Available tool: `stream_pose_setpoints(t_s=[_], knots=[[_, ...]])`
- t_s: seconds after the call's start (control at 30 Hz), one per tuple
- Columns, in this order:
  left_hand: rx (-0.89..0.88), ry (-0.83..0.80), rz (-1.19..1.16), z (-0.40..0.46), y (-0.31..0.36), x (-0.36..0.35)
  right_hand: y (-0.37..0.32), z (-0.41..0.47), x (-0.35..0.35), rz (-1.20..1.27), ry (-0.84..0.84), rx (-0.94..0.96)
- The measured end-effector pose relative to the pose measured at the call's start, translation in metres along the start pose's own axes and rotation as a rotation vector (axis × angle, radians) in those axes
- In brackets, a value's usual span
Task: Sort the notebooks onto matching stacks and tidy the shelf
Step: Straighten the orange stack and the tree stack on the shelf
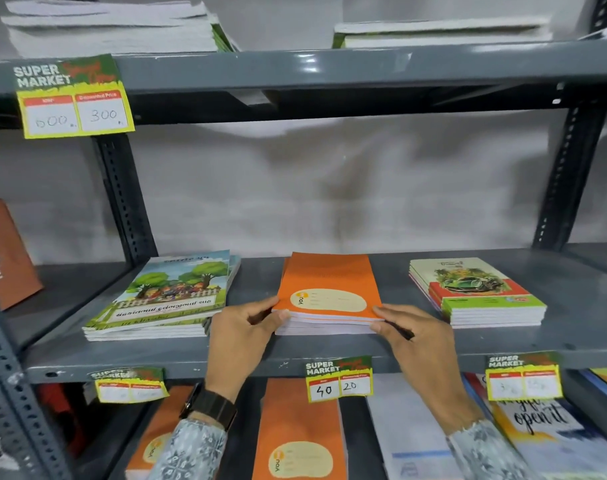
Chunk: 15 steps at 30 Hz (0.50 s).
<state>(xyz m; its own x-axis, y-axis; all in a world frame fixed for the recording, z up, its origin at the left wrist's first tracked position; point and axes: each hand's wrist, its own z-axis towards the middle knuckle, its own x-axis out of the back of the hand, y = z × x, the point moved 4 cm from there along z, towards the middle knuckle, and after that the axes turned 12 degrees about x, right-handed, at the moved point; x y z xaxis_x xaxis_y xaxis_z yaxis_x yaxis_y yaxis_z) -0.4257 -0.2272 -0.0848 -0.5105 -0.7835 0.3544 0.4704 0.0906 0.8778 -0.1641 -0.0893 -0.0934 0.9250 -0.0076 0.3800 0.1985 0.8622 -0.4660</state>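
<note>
The orange notebook stack (pixel 326 292) is being gripped at its near corners by the left hand (pixel 241 327) and right hand (pixel 416 337), midway along the shelf (pixel 381 348) front edge, between two other stacks

- Orange notebook stack (pixel 326 292): flat on the grey shelf (pixel 381 344), cream label facing up, upper copies slightly askew.
- Tree-picture stack (pixel 167 296): left of the orange stack, fanned unevenly.
- Car-cover stack (pixel 475 292): right of the orange stack, lying flat, fairly square.
</note>
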Motion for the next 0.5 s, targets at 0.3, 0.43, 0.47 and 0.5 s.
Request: stream_pose_setpoints(t_s=[0.3, 0.43, 0.47, 0.5], knots=[[0.006, 0.045, -0.043, -0.0040, 0.0001, -0.0020, 0.0081, 0.0041, -0.0030, 0.133, 0.070, -0.083], [0.008, 0.069, -0.038, -0.0056, 0.0010, -0.0024, 0.0099, 0.0053, -0.0040, 0.141, 0.053, -0.117], [0.006, 0.076, -0.032, -0.0058, 0.0010, -0.0024, 0.0095, 0.0057, -0.0046, 0.134, 0.042, -0.121], [0.003, 0.082, -0.024, -0.0059, 0.0011, -0.0025, 0.0088, 0.0059, -0.0051, 0.123, 0.033, -0.123]])
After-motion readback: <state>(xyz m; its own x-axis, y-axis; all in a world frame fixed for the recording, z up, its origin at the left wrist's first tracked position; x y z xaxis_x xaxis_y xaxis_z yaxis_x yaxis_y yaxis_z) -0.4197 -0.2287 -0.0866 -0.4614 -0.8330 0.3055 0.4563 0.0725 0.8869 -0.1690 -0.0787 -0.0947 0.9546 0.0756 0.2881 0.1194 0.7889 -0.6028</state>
